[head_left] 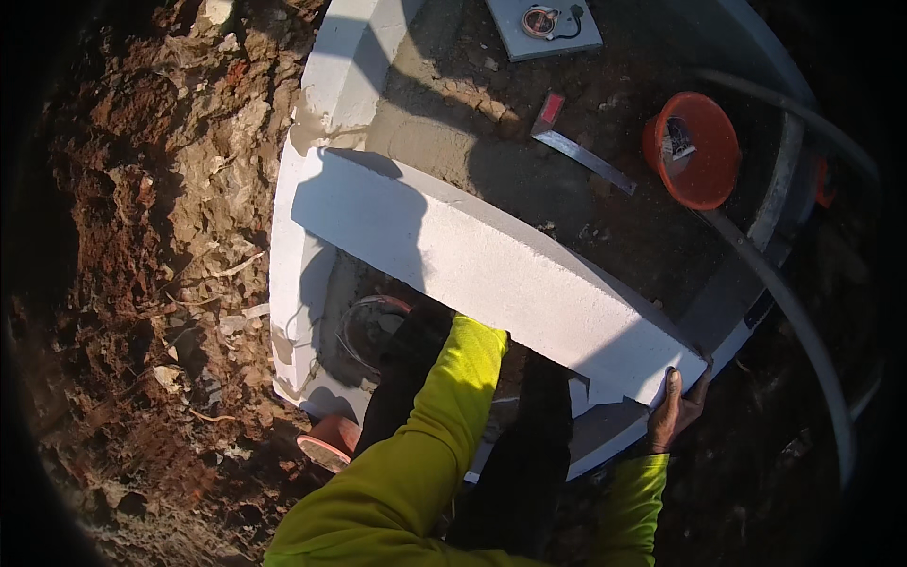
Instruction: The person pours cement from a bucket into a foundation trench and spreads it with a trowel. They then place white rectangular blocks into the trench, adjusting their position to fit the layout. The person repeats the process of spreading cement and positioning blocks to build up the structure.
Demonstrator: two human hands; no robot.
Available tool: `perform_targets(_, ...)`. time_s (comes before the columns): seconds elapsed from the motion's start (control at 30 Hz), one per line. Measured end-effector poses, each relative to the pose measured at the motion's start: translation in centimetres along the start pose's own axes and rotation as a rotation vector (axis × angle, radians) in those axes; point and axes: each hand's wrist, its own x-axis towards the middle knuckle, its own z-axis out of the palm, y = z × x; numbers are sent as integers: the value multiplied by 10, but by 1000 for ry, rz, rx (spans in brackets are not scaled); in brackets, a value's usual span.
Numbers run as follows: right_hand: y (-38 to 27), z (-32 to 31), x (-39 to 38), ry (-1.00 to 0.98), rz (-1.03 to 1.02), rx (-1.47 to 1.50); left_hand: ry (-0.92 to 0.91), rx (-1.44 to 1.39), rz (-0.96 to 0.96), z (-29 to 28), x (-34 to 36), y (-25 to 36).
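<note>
A long pale concrete block [491, 274] lies slantwise in front of me, its left end against a low block wall [288, 236]. Around the lower corner of its right end my right hand [675, 412] is closed, thumb on the near face. My left arm in a yellow-green sleeve [444, 387] reaches to the block's near edge at the middle. The left hand itself is hidden beneath or behind the block, so its fingers do not show. Hard shadow covers the block's two ends.
Beyond the block lie a metal try square [590, 165], an orange bucket [713, 175] and a pale slab [524, 42] with a small round device on it. A grey pipe [803, 326] curves along the right. Rough earth [179, 208] rises at left, near another orange bucket [326, 452].
</note>
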Motion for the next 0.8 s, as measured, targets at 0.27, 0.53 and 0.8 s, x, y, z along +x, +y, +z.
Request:
perform_targets(0.27, 50, 73, 56, 84, -24, -34, -10, -50, 45, -2, 83, -3)
perform_targets(0.53, 79, 142, 82, 119, 146, 186, -59, -30, 96, -13, 144, 24)
perform_targets(0.8, 104, 175, 89, 86, 66, 9, -69, -3, 112, -37, 165, 49)
